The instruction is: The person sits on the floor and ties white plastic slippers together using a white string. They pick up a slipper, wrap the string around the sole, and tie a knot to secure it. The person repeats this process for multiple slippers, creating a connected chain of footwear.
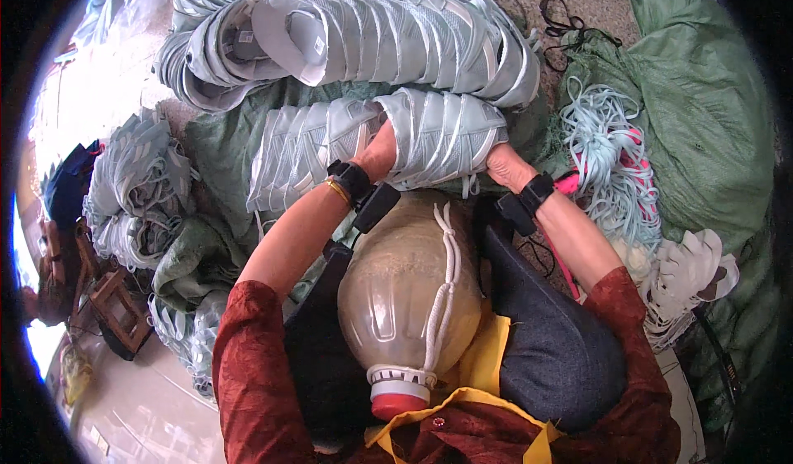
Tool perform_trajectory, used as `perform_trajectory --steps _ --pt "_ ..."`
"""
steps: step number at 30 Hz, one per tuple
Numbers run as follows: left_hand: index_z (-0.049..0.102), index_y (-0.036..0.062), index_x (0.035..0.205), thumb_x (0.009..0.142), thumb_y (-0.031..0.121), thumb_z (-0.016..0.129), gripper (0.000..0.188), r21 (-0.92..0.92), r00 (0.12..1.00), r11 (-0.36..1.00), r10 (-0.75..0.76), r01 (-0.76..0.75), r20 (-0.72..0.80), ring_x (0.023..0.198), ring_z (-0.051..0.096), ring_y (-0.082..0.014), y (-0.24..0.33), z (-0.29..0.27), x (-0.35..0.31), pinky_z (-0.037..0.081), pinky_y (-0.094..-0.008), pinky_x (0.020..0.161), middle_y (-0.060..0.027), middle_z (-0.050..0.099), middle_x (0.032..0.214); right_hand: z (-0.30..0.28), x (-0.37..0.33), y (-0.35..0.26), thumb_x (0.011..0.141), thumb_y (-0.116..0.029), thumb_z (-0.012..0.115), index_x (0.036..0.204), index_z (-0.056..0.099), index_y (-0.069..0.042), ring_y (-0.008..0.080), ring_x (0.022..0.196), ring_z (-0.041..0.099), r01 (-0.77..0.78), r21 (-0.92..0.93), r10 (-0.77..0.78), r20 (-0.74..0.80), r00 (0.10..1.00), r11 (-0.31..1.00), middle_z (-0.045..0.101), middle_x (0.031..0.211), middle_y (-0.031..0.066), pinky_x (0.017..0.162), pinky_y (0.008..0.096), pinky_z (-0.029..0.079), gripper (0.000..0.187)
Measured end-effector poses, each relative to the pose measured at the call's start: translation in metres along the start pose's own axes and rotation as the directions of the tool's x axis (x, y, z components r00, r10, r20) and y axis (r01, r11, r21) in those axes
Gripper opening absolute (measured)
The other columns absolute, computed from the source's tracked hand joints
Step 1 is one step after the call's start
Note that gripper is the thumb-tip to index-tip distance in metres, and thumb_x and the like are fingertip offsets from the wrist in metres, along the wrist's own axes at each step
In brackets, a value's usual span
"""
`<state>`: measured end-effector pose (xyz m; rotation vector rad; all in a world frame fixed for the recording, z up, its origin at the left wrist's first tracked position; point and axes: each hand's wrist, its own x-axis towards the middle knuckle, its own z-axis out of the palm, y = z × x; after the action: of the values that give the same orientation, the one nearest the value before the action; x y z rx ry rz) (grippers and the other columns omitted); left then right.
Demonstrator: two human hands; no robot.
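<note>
A nested row of pale grey-green shoe uppers (446,138) with white laces lies across in front of me, over a green sack. My left hand (378,152) reaches into the gap in the middle of the row, its fingers hidden among the uppers. At the row's right end, my right hand (505,166) grips the last upper, with the fingertips tucked inside. Below the row, a large clear plastic jar (405,290) with a red cap (398,402) and a white cord rests between my legs.
Behind lies a longer row of nested uppers (396,38). More uppers (136,191) are piled at the left, near a wooden frame (120,307). Right of my hand hang light-blue laces (607,150), beside a big green sack (702,117) and white cut pieces (690,278).
</note>
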<state>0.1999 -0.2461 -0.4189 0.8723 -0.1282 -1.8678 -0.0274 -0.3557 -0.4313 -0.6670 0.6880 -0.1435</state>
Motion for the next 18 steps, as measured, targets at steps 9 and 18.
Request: perform_trajectory --steps 9,18 --pt "0.051 0.0011 0.107 0.077 0.010 0.071 0.037 0.986 0.796 0.057 0.584 0.157 -0.161 0.085 0.061 -0.0423 0.058 0.066 -0.099 0.049 -0.0470 0.072 -0.0192 0.062 0.099 0.007 -0.005 -0.018 0.078 0.002 0.074 0.140 0.047 -0.005 0.0203 0.129 0.048 -0.122 0.042 0.121 0.017 0.992 0.992 0.051 0.141 0.0071 0.108 0.0378 0.040 0.068" --pt "0.041 0.0040 0.101 0.070 0.015 0.079 0.050 0.925 0.687 0.069 0.650 0.373 -0.325 0.063 0.058 -0.0289 0.056 0.051 -0.106 0.047 -0.0394 0.060 -0.0117 0.057 0.073 0.010 0.000 -0.020 0.091 -0.015 0.066 0.140 0.048 -0.007 0.0195 0.125 0.052 -0.178 0.050 0.175 0.057 0.983 0.983 0.053 0.139 0.0063 0.105 0.0388 0.043 0.052"
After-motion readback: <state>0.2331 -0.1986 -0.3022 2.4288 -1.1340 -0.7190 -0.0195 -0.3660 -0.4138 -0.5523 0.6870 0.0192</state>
